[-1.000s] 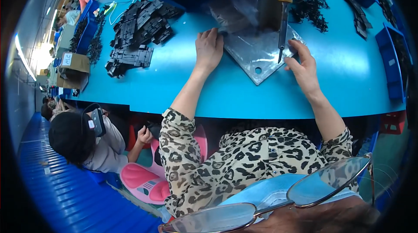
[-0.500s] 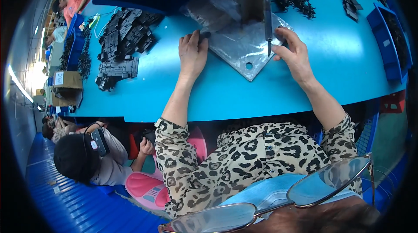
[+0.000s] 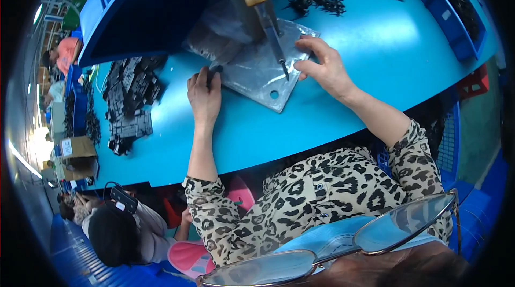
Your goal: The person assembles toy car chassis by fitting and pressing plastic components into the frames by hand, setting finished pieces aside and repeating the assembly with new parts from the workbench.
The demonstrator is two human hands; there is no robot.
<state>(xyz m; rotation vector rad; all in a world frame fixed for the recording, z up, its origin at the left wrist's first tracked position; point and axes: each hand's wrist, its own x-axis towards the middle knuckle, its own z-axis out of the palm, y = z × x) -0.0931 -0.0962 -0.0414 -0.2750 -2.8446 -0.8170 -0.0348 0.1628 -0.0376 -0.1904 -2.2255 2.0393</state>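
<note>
Brown cardboard box [image 3: 83,146]: white label [image 3: 66,147], dark lettering
Blue plastic bin [image 3: 451,30]: black parts [image 3: 457,8]
Left hand [image 3: 204,96]: at small black piece [image 3: 215,68], grip unclear
Right hand [image 3: 326,70]: thumb, forefinger apart

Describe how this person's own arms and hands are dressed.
Both the left hand and the right hand are gloveless, with bare wrists and forearms. The left sleeve and right sleeve match: loose, cream fabric with a dark leopard print, ending partway down the arm. No cables show on either arm.
</note>
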